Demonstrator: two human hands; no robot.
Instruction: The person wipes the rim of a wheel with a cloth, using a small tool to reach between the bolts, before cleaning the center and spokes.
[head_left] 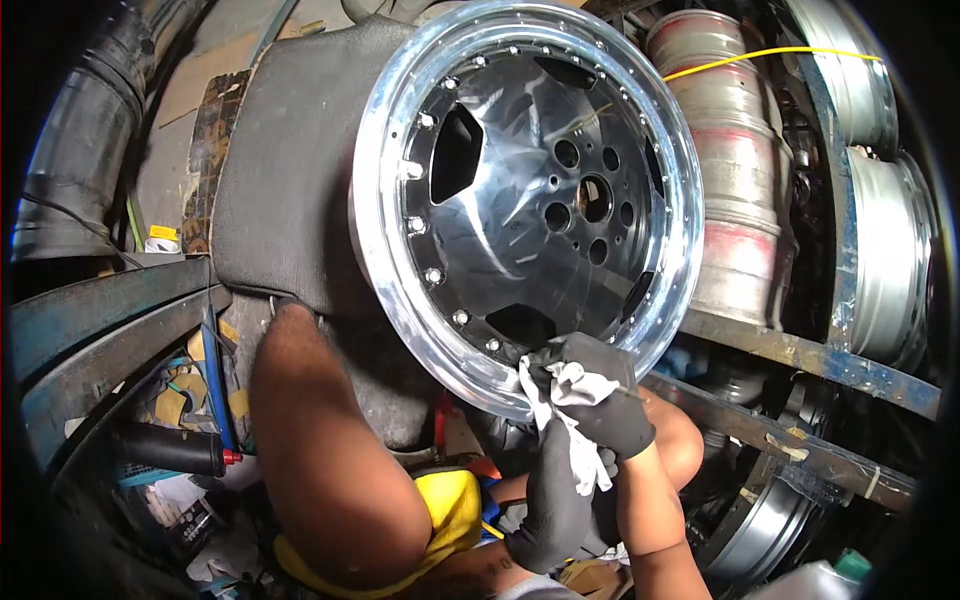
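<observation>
A car wheel rim (515,255) with a glossy black face and a polished silver lip leans in front of me, tilted. Small bolts line the inside of its lip. My right hand (600,395), in a dark glove, is at the rim's lower edge, its fingers closed around a white cloth (583,385). Just below it, my left hand (555,490), gloved the same way, is closed on the hanging part of that cloth. Both hands' fingertips are partly hidden by the cloth and by each other.
A dark padded seat (280,160) is behind the rim on the left. Stacked silver wheels (735,170) stand on a metal rack (845,250) at right. A black bottle (175,448) with a red tip lies at lower left. A yellow cord (760,55) crosses the upper right.
</observation>
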